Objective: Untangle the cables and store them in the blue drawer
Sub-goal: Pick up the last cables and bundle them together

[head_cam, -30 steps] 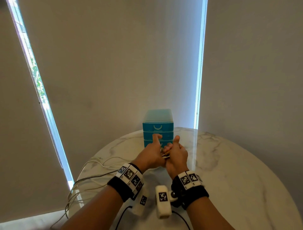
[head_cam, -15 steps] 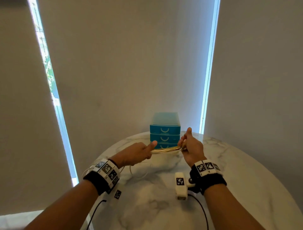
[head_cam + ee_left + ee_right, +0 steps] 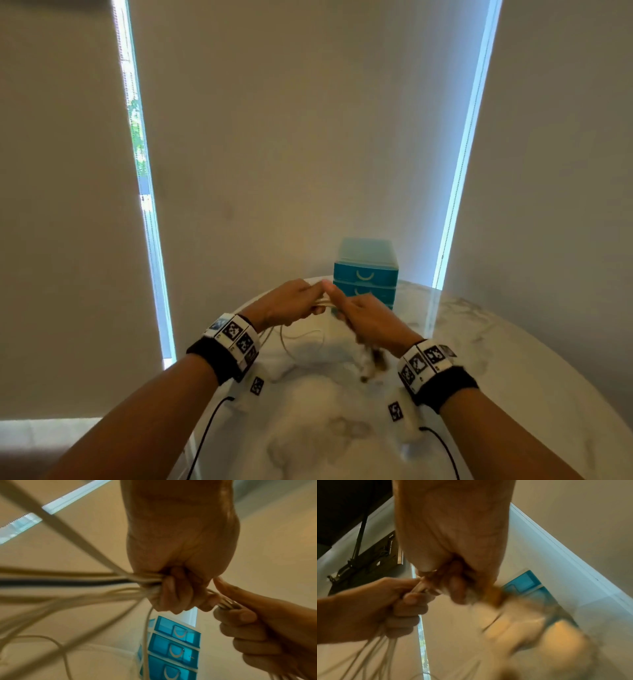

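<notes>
Both hands are raised above the round marble table (image 3: 513, 342), meeting in front of the blue drawer unit (image 3: 365, 274), which stands at the far edge of the table against the pale blinds. All three of its drawers look closed.

The left hand (image 3: 286, 305) is curled into a fist around a bundle of pale cables (image 3: 96, 586). The left wrist view shows the fingers (image 3: 169, 595) wrapped tight over the strands, with the cables fanning out from the fist and looping down toward the table. One dark strand (image 3: 60, 582) runs among the pale ones.

The right hand (image 3: 368, 317) sits just beside the left, their thumbs nearly touching at the top. Its fingers are also curled round the same bundle, gripping it where it comes out of the left fist. In the right wrist view the part of the bundle past the right hand is a blur of pale and dark shapes (image 3: 522, 622), so what hangs there cannot be made out. From the head view a blurred clump (image 3: 371, 361) dangles below the right hand, near the wrist.

Both forearms reach forward and angle inward, each wearing a black wristband with white marker tags (image 3: 236, 337). A loose loop of cable (image 3: 301, 337) lies on the table under the hands
</notes>
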A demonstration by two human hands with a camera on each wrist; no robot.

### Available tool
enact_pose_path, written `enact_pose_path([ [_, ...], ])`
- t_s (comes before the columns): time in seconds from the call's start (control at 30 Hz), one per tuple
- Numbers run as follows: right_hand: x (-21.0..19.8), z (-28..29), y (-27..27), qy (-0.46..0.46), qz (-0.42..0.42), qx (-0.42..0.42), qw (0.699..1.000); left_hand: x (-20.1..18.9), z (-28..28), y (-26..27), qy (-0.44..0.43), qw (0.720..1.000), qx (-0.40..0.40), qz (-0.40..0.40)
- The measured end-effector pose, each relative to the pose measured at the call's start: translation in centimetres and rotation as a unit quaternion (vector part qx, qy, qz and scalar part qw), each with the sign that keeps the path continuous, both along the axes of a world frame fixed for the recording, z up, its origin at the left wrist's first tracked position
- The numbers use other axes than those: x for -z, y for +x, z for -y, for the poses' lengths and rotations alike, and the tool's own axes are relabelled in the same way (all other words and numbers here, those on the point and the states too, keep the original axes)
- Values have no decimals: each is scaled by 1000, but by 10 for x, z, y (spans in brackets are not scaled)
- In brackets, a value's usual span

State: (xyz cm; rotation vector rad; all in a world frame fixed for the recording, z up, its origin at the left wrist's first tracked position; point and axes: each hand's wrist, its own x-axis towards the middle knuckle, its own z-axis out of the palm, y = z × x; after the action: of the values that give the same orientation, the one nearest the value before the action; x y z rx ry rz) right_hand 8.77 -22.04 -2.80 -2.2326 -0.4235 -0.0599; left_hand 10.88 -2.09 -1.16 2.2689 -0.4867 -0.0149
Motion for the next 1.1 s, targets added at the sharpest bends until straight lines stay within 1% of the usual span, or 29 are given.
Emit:
enact_pose_path([
  [0.03,-7,0,3,5,19,24,1000,-3,-5,-1,-28,999,22,-31],
  [0.07,-15,3,8,25,36,35,998,-5,-11,-1,-38,997,41,-45],
  [0.17,-40,10,16,136,58,81,986,-10,-40,1,-7,998,52,-23],
  [0.23,-57,14,18,214,69,126,966,-6,-66,5,19,998,41,-35],
  [0.3,-71,21,18,274,67,162,946,6,-97,10,84,994,6,-72],
  [0.37,-77,33,22,269,73,186,942,22,-130,14,185,977,-43,-97],
  [0.4,-77,37,25,240,80,198,947,27,-147,15,222,967,-87,-87],
  [0.43,-76,40,28,198,90,204,955,28,-162,15,244,958,-140,-56],
  [0.47,-74,41,30,153,102,202,962,26,-174,16,273,941,-198,4],
  [0.5,-72,39,32,120,117,199,965,18,-184,18,306,915,-249,88],
  [0.53,-71,35,35,103,135,201,965,8,-189,22,334,881,-288,173],
  [0.57,-72,30,37,100,150,209,961,-4,-190,25,332,851,-320,252],
  [0.63,-79,22,40,100,178,240,949,-28,-191,28,262,816,-356,372],
  [0.67,-83,21,40,95,189,251,944,-34,-193,28,233,799,-366,416],
  [0.7,-85,20,41,83,192,253,945,-34,-198,30,229,791,-370,430],
  [0.73,-85,20,41,64,185,247,949,-30,-204,32,242,802,-364,407],
  [0.77,-84,19,41,40,173,230,957,-21,-208,34,273,829,-349,340],
  [0.8,-81,16,41,13,152,199,968,-5,-212,33,322,852,-337,238],
  [0.83,-74,13,42,-9,124,160,979,16,-217,32,370,863,-321,123],
  [0.87,-66,9,42,-33,94,128,987,36,-222,28,397,866,-304,4],
  [0.9,-55,7,43,-56,69,108,990,57,-229,24,400,865,-288,-91],
  [0.93,-45,6,44,-77,49,99,991,74,-236,19,399,860,-277,-159],
  [1.0,-29,4,41,-102,1,78,992,95,-245,10,428,831,-267,-234],
  [1.03,-24,3,38,-103,-28,69,992,94,-245,8,441,823,-260,-244],
  [1.07,-21,1,34,-99,-54,64,992,89,-239,9,443,826,-257,-237],
  [1.1,-20,-2,31,-96,-66,60,991,79,-228,12,433,841,-251,-205],
])
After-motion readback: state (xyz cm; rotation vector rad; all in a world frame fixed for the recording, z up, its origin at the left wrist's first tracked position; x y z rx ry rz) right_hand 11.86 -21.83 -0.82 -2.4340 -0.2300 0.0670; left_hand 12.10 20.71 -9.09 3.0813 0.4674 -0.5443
